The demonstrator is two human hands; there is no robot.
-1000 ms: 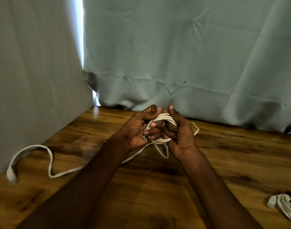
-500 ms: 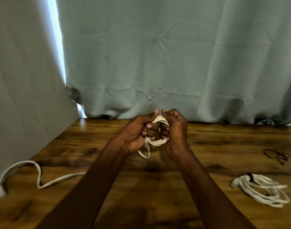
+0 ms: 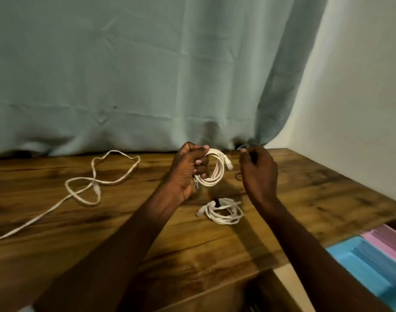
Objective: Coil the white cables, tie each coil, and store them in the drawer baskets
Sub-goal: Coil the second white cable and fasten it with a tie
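My left hand [image 3: 189,172] grips a small coil of white cable [image 3: 216,171] and holds it upright above the wooden table [image 3: 125,221]; one plug sticks out at the coil's upper right. My right hand [image 3: 259,174] is a short way to the right of the coil and does not touch it. Its fingers are curled, and its fingertips pinch a thin dark tie [image 3: 244,147]. A second white coil [image 3: 223,212] lies flat on the table below both hands. A loose white cable [image 3: 98,179] trails across the table to the left.
A small dark band [image 3: 238,176] lies on the table between my hands. At the lower right a drawer stands open with a blue basket [image 3: 365,266] and a pink basket [image 3: 393,239]. A grey-green curtain [image 3: 147,75] hangs behind the table.
My right hand has let go of the coil and moved right; the left hand alone holds it. My view has swung right, bringing the drawer baskets into sight.
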